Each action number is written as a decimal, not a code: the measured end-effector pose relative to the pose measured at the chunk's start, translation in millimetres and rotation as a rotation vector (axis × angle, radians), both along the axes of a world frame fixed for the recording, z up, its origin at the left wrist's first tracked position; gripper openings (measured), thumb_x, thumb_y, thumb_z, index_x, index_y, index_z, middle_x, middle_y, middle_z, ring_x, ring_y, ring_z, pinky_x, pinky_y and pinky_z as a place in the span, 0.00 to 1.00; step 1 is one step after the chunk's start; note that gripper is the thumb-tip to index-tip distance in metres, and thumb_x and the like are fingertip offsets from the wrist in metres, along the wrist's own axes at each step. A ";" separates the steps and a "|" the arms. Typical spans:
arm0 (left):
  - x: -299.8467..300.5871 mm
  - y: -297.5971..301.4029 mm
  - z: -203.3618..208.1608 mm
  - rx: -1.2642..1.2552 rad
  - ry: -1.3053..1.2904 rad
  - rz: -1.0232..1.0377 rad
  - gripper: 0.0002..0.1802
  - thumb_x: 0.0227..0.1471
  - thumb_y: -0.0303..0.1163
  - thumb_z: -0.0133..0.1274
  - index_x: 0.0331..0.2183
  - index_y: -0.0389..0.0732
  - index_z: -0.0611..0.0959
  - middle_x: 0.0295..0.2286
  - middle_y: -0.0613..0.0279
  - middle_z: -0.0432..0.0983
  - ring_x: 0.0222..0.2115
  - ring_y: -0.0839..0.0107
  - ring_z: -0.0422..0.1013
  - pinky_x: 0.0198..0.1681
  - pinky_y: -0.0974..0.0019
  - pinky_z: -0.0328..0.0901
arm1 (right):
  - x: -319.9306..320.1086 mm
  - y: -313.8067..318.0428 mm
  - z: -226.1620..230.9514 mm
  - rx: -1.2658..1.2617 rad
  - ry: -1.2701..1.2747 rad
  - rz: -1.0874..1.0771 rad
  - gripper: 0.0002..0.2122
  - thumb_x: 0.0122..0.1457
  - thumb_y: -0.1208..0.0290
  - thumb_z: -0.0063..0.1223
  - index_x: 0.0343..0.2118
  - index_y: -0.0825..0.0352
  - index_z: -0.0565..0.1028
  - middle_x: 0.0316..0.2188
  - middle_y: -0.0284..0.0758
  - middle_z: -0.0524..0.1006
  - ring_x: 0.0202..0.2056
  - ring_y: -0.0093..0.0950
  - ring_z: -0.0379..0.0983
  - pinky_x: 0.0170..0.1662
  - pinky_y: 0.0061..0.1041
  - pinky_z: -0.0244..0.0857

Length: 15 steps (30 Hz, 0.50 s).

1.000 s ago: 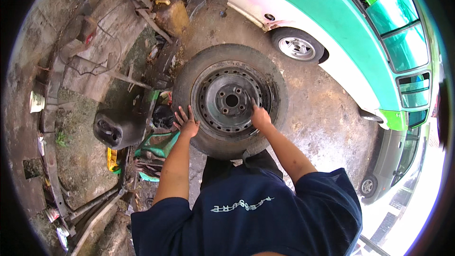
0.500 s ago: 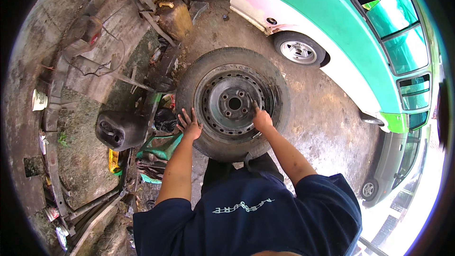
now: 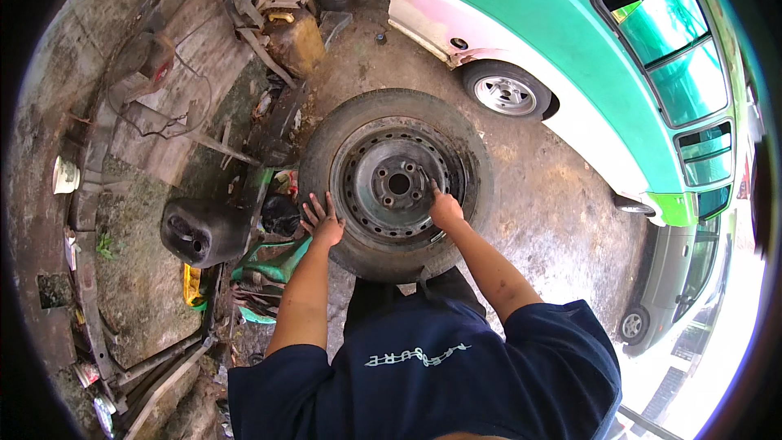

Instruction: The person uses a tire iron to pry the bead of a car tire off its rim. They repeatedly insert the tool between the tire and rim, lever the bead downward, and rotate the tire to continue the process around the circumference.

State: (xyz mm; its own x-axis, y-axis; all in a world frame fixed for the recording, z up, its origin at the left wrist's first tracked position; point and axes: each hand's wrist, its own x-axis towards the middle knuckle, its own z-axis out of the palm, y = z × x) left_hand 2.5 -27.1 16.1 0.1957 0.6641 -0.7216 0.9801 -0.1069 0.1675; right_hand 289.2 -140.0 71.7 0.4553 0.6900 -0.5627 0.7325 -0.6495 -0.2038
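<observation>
The green-and-white van (image 3: 562, 57) stands ahead to my right; the wheel (image 3: 398, 165) sits face up before me, tyre (image 3: 358, 114) around dark rim (image 3: 375, 213). My left hand (image 3: 326, 227), open, fingers spread on the tyre, should press firmly to steady it. My right hand (image 3: 445, 212) curls near the bolt holes (image 3: 388, 201); whether it grips anything, I can't tell. Gentle movements suit it.

Single line of pale stylized lettering (image 3: 419, 355), slightly wavy, across front of navy shirt (image 3: 481, 395).

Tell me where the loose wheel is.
In the head view, the wheel is central, below and left of the van, with the left hand at its left side and right hand over its right.
</observation>
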 end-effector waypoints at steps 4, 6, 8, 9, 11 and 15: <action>-0.8 1.1 -1.6 0.000 0.001 -0.006 0.49 0.57 0.49 0.46 0.63 0.59 0.29 0.61 0.54 0.08 0.62 0.43 0.15 0.60 0.32 0.28 | -14.2 -15.2 -1.9 -0.003 -0.010 0.001 0.30 0.54 0.73 0.44 0.63 0.59 0.55 0.39 0.52 0.76 0.42 0.47 0.75 0.45 0.41 0.70; -0.7 1.2 -3.6 -0.009 0.013 -0.014 0.49 0.57 0.50 0.45 0.63 0.59 0.28 0.61 0.54 0.08 0.62 0.44 0.15 0.60 0.32 0.28 | -21.7 -32.9 1.2 0.002 -0.009 0.028 0.30 0.54 0.73 0.45 0.63 0.59 0.56 0.39 0.52 0.76 0.42 0.46 0.75 0.45 0.41 0.70; -0.1 1.8 -6.1 0.011 0.012 -0.021 0.50 0.57 0.50 0.46 0.63 0.59 0.28 0.61 0.54 0.08 0.62 0.43 0.15 0.60 0.31 0.30 | -22.6 -40.6 2.8 -0.075 0.001 0.055 0.31 0.53 0.73 0.45 0.63 0.60 0.56 0.39 0.52 0.76 0.42 0.46 0.75 0.45 0.40 0.70; -0.9 0.3 -7.2 0.015 0.009 -0.017 0.51 0.56 0.50 0.47 0.62 0.60 0.27 0.61 0.53 0.08 0.62 0.42 0.15 0.60 0.31 0.31 | -21.3 -41.1 2.9 -0.038 0.019 0.043 0.31 0.52 0.74 0.45 0.63 0.60 0.56 0.38 0.52 0.76 0.42 0.46 0.75 0.45 0.41 0.69; -1.8 -1.5 -8.1 0.030 0.006 -0.018 0.51 0.56 0.50 0.47 0.62 0.60 0.28 0.61 0.53 0.08 0.62 0.42 0.15 0.60 0.31 0.31 | -15.6 -31.3 1.3 0.023 0.026 -0.019 0.32 0.52 0.74 0.45 0.63 0.61 0.56 0.39 0.52 0.76 0.41 0.47 0.75 0.45 0.41 0.69; -1.6 -1.7 -6.1 0.023 -0.013 -0.001 0.50 0.56 0.50 0.48 0.63 0.60 0.29 0.61 0.53 0.09 0.62 0.42 0.15 0.60 0.31 0.29 | -8.2 -4.5 -2.2 0.066 0.047 -0.054 0.34 0.50 0.75 0.45 0.63 0.62 0.53 0.39 0.52 0.76 0.42 0.46 0.74 0.45 0.41 0.69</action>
State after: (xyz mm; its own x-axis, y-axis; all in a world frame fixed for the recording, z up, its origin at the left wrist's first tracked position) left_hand 0.9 -28.8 10.0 0.2060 0.6803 -0.7034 0.9776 -0.1119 0.1781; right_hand 281.0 -144.5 69.5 0.4675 0.7011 -0.5385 0.6853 -0.6722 -0.2802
